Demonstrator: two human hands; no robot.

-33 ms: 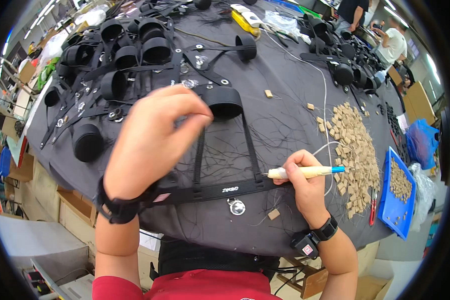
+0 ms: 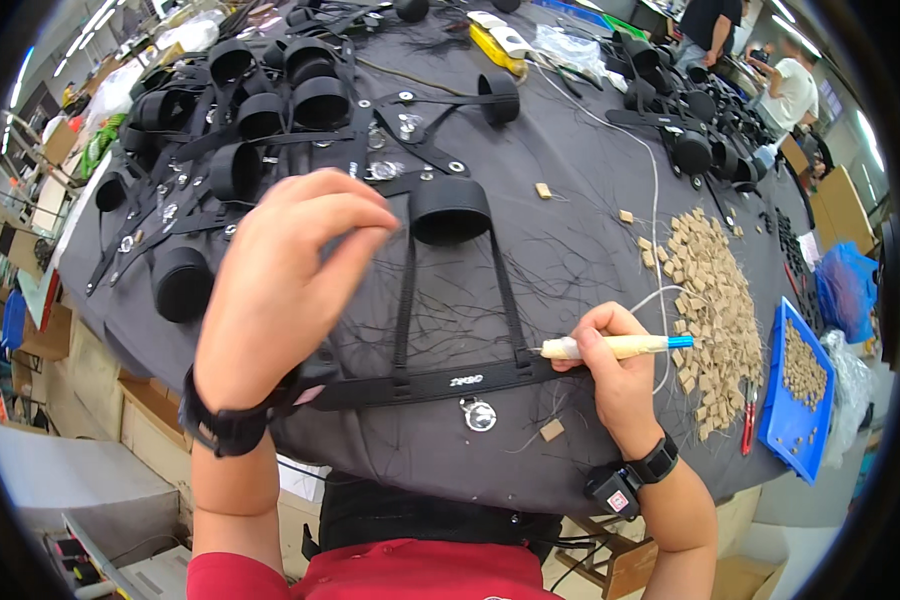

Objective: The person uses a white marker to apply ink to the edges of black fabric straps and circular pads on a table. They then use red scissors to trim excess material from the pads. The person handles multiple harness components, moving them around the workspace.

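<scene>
At frame centre, the right hand (image 2: 615, 375) grips a cream pen-shaped tool (image 2: 610, 347) against the black webbing strap harness (image 2: 440, 380); the left hand (image 2: 280, 290) hovers above it, fingers loosely curled and holding nothing. A blue rectangular tray (image 2: 775, 420) sits at right.

A workshop: a cloth-covered worktable (image 2: 590, 230) heaped with black strap harnesses (image 2: 270, 110), tags (image 2: 710, 290), co-workers (image 2: 790, 90) nearby.

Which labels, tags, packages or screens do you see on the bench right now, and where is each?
Woven label: on the black strap nearest the person, small pale mark on black.
Tan tags: loose heap of small squares, right of the right hand.
Blue tray: far right, rectangular, holding more tan tags.
Clear plastic bag: far side, crumpled.
No screens visible.
</scene>
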